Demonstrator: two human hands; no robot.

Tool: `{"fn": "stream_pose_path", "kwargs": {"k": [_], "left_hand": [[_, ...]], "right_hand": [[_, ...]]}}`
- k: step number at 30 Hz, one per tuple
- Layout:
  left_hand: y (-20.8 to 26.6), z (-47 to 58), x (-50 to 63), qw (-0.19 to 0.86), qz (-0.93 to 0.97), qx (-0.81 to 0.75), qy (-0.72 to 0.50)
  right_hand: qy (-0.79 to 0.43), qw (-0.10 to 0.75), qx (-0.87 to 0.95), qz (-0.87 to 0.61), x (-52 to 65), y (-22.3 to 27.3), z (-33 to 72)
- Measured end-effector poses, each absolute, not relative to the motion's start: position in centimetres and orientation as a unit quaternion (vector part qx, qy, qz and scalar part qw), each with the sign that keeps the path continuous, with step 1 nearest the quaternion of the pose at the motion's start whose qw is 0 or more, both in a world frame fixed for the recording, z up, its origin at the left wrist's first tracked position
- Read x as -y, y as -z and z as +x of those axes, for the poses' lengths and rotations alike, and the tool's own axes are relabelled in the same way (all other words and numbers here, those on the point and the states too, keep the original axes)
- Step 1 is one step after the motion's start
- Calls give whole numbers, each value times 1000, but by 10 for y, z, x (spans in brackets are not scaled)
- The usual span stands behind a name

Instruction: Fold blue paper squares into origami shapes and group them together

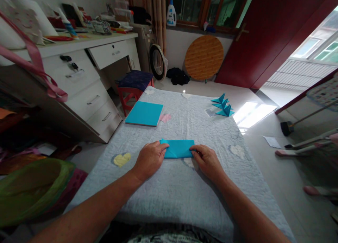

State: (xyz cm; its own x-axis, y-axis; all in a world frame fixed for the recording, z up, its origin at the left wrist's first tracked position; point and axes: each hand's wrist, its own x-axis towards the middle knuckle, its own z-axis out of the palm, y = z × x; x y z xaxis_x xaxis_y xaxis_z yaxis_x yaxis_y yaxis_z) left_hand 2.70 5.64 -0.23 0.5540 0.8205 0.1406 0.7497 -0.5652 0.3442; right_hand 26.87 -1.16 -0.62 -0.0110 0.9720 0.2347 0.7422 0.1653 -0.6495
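Note:
A folded sheet of blue paper (180, 148) lies flat on the cloth-covered table, its long side running left to right. My left hand (151, 155) pinches its left end, thumb on top. At the opposite end, the fingers of my right hand (206, 158) are closed on the right edge. A faint diagonal crease shows near the paper's left part. Farther off to the left sits a stack of square blue paper (145, 113). Several pointed blue folded paper pieces (225, 110) stand in a row near the table's far right corner.
A pale quilted cloth (171, 190) with heart and cloud patches covers the table. Beyond its far left corner stands a red stool (129, 95) with a dark cushion. A white desk (87, 81) is on the left, above a bin with a yellow-green liner (52, 186).

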Motion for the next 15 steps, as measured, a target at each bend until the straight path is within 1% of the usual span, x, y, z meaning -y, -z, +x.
{"fn": "stream_pose_path", "kwargs": {"k": [8,15], "left_hand": [[-3,27,-55,110,873,-464,-104],[-5,28,-55,107,875,-462,-98]], "right_hand": [[-167,291,692,-639,10,4,267],[-176,291,698,-630,11,1,267]]}}
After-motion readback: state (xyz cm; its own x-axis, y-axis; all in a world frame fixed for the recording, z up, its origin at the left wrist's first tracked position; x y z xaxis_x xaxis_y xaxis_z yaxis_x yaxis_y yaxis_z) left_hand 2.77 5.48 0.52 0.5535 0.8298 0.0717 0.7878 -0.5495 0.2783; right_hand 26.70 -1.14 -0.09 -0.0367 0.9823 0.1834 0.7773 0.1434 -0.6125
